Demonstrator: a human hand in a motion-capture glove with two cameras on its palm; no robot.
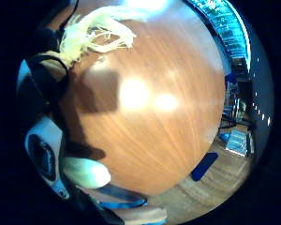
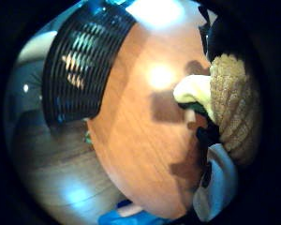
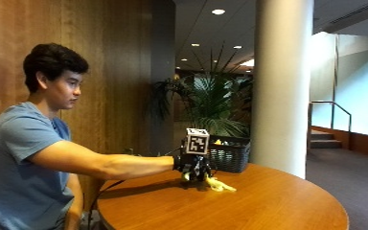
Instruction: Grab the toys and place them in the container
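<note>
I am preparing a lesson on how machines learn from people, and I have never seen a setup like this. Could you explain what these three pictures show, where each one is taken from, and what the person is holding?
No robot here: a person sits at a round wooden table and works with a gloved right hand. The outside view is taken from beside the table. The two round pictures come from small cameras on that hand's palm, one at the thumb side, one at the little finger side, looking out at the tabletop.

In its grip the hand holds a pale yellow soft toy low over the table; whether it touches the wood I cannot tell. The palm views show the toy close up, with its knitted tan part and stringy fringe.

A black slatted basket stands on the table beyond the hand, something yellow inside.
</note>
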